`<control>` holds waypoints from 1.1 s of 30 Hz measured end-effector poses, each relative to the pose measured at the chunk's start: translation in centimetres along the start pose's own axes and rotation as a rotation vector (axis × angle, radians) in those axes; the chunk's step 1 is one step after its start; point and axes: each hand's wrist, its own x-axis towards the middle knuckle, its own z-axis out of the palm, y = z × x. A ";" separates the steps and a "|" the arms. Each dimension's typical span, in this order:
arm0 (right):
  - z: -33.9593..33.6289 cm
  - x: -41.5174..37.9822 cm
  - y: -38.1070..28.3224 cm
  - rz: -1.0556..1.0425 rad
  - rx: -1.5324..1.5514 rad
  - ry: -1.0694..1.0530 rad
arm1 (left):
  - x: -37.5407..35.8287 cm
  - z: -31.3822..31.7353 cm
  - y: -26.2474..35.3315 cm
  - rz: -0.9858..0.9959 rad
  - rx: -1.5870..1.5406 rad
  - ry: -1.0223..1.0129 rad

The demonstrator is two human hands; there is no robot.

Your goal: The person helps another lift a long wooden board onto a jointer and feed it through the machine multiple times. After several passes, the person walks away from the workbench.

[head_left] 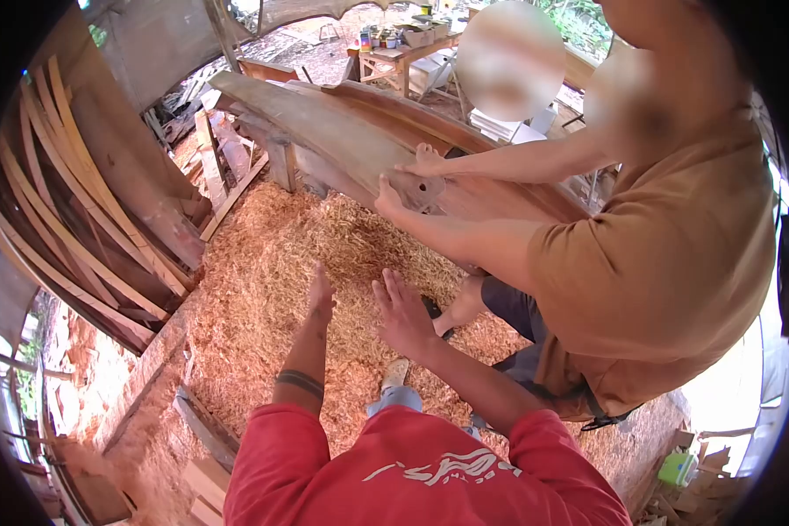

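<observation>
My left hand (pixel 322 293) is held out in front of me over the wood shavings (pixel 263 254), palm turned inward, fingers stretched and holding nothing. Facing it, my right hand (pixel 401 309) is spread with its fingers apart, also without anything in it. Beyond both hands lies a long curved wooden plank (pixel 324 123), with a small dark hole near its closer end. A co-worker in a brown shirt (pixel 657 272) stands at my right. That person's two hands (pixel 391 198) rest at the plank's surface and edge around the hole.
Bent wooden strips (pixel 88 210) lean against a large panel on the left. Loose boards (pixel 210 158) lie behind the shavings. A worktable (pixel 403 57) with containers stands at the back. Offcuts and a green container (pixel 677 468) are at the lower right.
</observation>
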 end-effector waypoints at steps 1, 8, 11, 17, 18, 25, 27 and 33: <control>0.0 -1.1 0.3 0.004 -0.031 -0.003 | -0.9 0.7 -0.5 -0.008 -0.029 -0.027; -1.5 -6.6 1.2 0.084 -0.031 0.035 | -6.4 6.0 -3.2 -0.003 -0.198 -0.179; -2.2 -8.4 1.6 0.156 -0.024 0.045 | -8.5 8.0 -4.0 -0.031 -0.197 -0.256; -5.0 -12.4 2.8 0.303 -0.104 0.095 | -11.6 12.0 -5.0 -0.074 -0.292 -0.245; -5.8 -12.8 2.6 0.315 -0.073 0.110 | -12.6 12.9 -5.2 -0.089 -0.340 -0.203; -10.6 -11.1 -0.7 0.188 0.077 0.361 | -16.8 18.2 -14.5 -0.237 -0.200 -0.594; -11.0 -9.5 -1.0 0.164 0.040 0.377 | -21.3 18.8 -16.4 -0.335 -0.008 -0.728; -8.2 -4.8 2.0 0.213 0.026 0.240 | -20.9 16.3 -20.5 -0.068 0.460 -1.296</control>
